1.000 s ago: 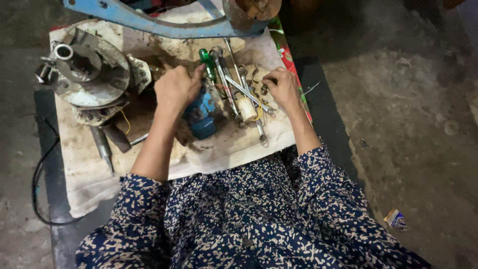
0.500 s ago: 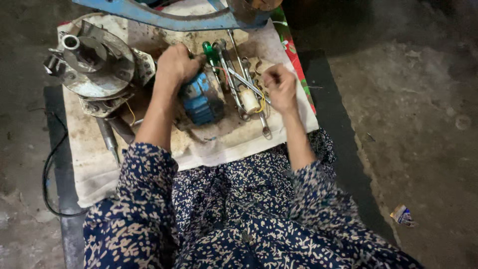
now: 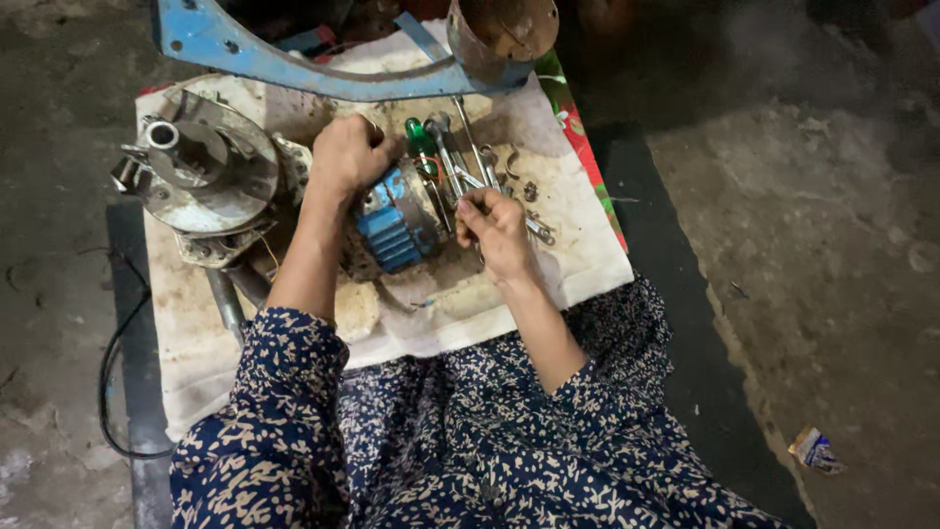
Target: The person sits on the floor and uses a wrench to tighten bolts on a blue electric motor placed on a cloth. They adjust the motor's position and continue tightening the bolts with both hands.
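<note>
While the left hand (image 3: 345, 155) grips the blue motor (image 3: 392, 223), the right hand (image 3: 494, 227), just beside it, pinches a wrench (image 3: 470, 181); judged step: tool selection, next needing fastener alignment.

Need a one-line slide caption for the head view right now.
Left hand steadies a blue finned motor housing on stained white cloth while right hand picks among steel spanners.

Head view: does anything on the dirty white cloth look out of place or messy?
Yes. The stained white cloth is strewn with loose metal wrenches and small parts, lying unsorted beside the blue finned motor part. A crumpled wrapper lies on the floor.
</note>
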